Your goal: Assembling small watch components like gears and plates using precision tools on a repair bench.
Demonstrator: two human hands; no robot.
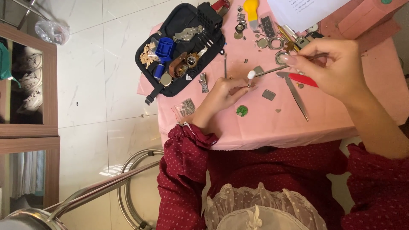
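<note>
Left hand (pixel 221 96) rests on the pink cloth-covered table (pixel 272 123), fingers pinched shut around a tiny metal part (pixel 249 85), too small to tell what kind. Right hand (pixel 336 68) is raised at 2 o'clock from the left hand, thumb and fingers clamped on a thin silver stick tool with a white tip (pixel 272 70). White tip sits just above the tiny part, nearly touching; actual contact cannot be told.

Under the right hand: red-handled flat tool (pixel 303 80) and long grey metal tweezers (pixel 297 96), both lying on the cloth, tweezers pointing to 5 o'clock. Small green round disc (pixel 242 110) lies at 5 o'clock from the left hand, just beside it. Small grey rectangular part (pixel 268 94) sits between the two hands, on the cloth. Clear plastic bag of small metal pins (pixel 184 107) is at 9 o'clock from the left wrist, at the table edge.

Black zip-open tool case (pixel 181 47) is at 11 o'clock from the left hand, hanging partly over the table edge, holding a blue plastic tool (pixel 163 49), a brown strap piece (pixel 177 64) and assorted metal bits. Scatter of watch cases and small metal parts (pixel 268 40) lies at 12 o'clock, with a yellow-handled tool (pixel 252 9) beyond it. White paper sheet (pixel 306 12) and pink box (pixel 362 19) are at 1 o'clock, far edge of the table.

Person wears dark red dotted sleeves (pixel 183 170). Chrome stool frame (pixel 132 187) stands on the white tiled floor (pixel 85 85) at 7 o'clock.
</note>
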